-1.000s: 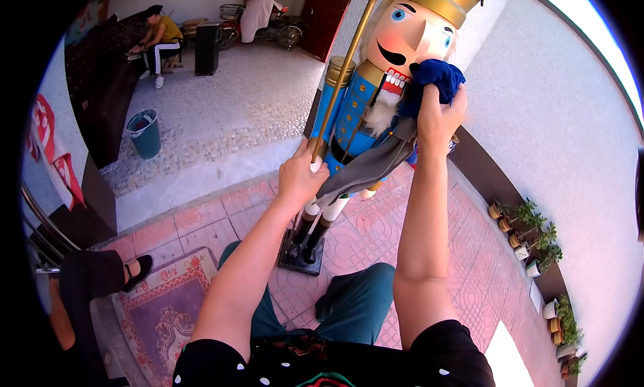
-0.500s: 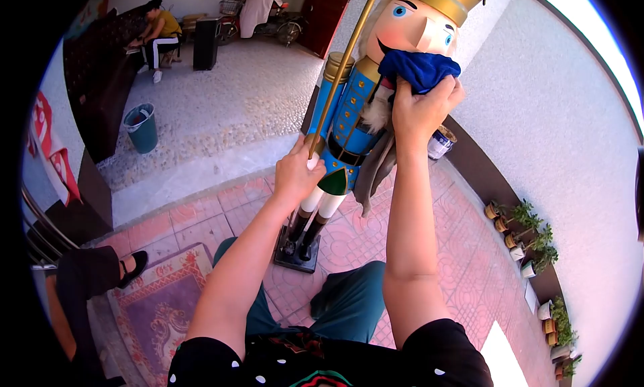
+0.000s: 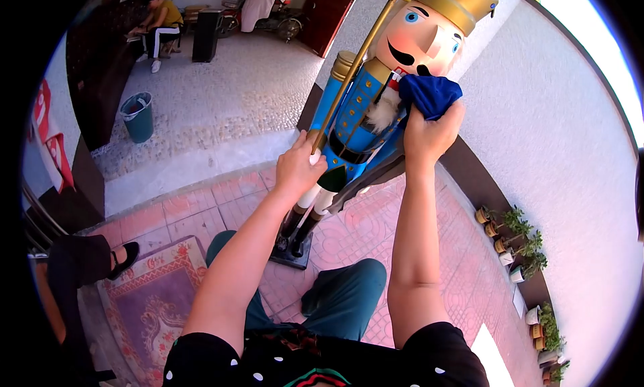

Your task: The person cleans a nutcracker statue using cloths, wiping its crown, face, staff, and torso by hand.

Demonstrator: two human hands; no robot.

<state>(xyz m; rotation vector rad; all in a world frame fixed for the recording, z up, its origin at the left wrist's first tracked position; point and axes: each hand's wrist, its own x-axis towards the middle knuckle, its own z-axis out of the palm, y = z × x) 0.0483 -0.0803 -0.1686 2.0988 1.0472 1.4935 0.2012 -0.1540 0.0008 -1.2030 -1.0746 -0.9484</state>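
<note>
A large nutcracker figure (image 3: 353,108) in a blue coat and gold crown stands tilted before me on a black base (image 3: 292,251). My left hand (image 3: 300,164) is closed around the figure's white hand and the lower end of its gold staff (image 3: 349,58). In my right hand (image 3: 433,133) is a bunched dark blue cloth (image 3: 431,95), held at the figure's chin and shoulder, just below the black moustache. White beard fur (image 3: 384,113) shows left of the cloth. Grey fabric (image 3: 359,183) hangs behind the figure's legs.
A green bucket (image 3: 138,118) stands on the pebbled floor at left. Farther back, a person (image 3: 163,26) sits near a black speaker (image 3: 206,36) and a parked motorbike (image 3: 268,18). Potted plants (image 3: 515,236) line the right wall. A patterned mat (image 3: 157,300) lies beside another person's foot (image 3: 124,259).
My right hand and the blue cloth have moved down from the figure's mouth to its chin and shoulder, uncovering the moustache. The left hand keeps its hold.
</note>
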